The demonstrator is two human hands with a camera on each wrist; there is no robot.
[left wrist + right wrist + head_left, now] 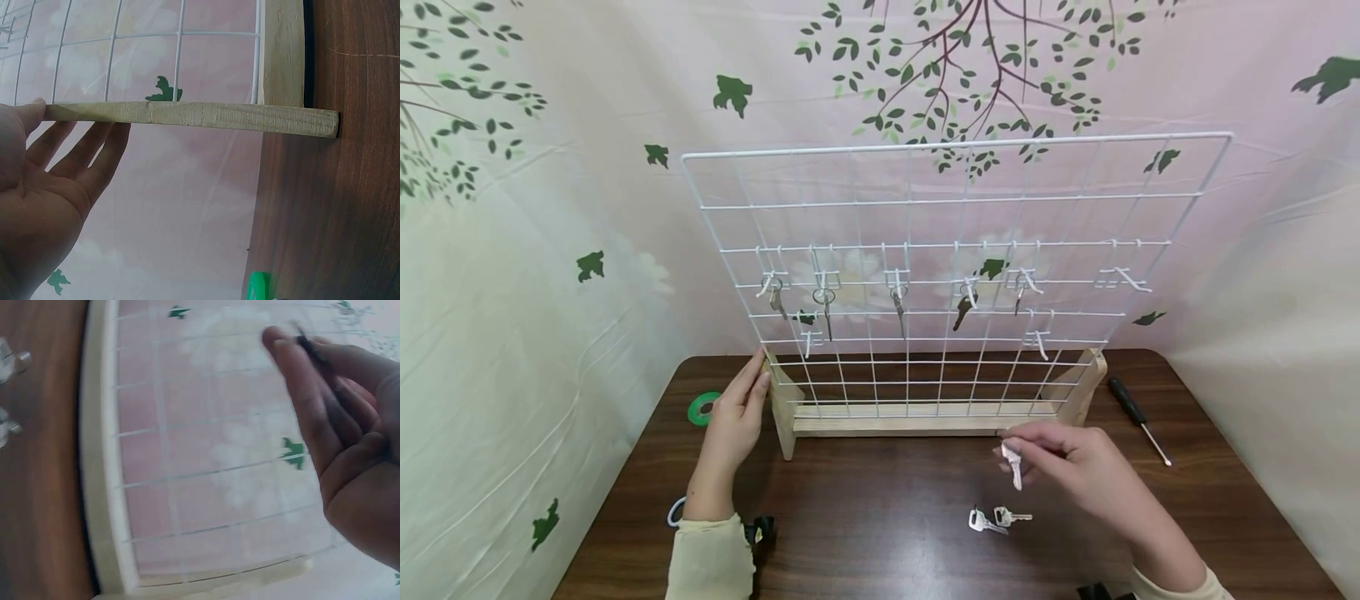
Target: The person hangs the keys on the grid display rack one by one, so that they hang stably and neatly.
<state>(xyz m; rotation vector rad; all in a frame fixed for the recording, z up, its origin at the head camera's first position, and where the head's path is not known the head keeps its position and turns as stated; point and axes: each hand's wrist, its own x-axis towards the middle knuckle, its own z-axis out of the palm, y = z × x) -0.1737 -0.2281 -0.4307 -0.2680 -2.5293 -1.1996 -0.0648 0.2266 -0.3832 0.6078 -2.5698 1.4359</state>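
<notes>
My right hand pinches a silver key between thumb and fingers, in front of the rack's lower bar. In the right wrist view, the key edge-on is a thin dark shape at the fingertips. On the table below lie two more keys, one silver and one brass-toned. My left hand grips the wooden side piece of the stand, thumb on one face and fingers on the other. Several keys, such as a dark one, hang from hooks on the white wire grid.
Hooks without keys sit at the grid's right, lower left and lower right. A screwdriver lies right of the stand. At the left is a green tape roll. A leaf-patterned cloth hangs around the table.
</notes>
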